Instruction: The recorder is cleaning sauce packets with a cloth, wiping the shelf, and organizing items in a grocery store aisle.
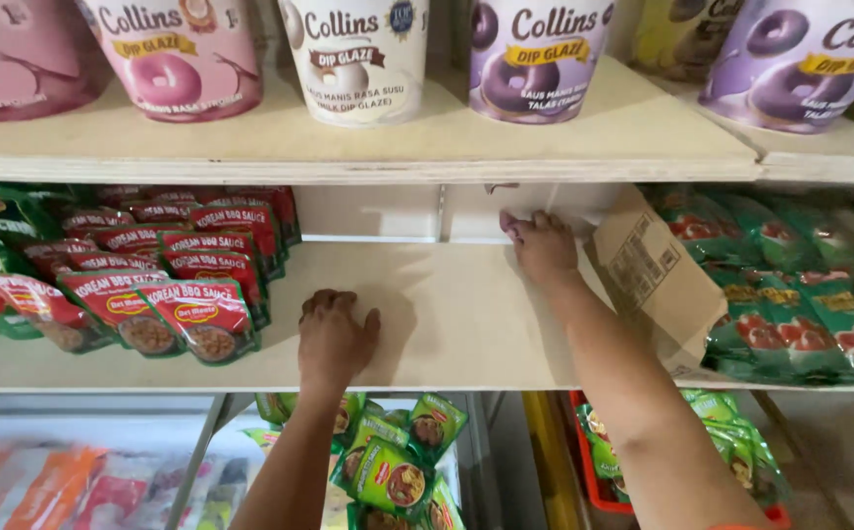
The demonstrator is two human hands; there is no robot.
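Head view, down onto a pale wooden shelf (447, 324) in a shop, tubs (358, 59) on the board above, red sauce pouches (191, 314) at left, green pouches (790, 304) at right. Left hand (334, 334) flat on bare shelf, fingers curled slightly, holding nothing. Right hand (542, 245) farther back, fingers pressed together against a tilted brown cardboard box (658, 285) beside the green pouches.
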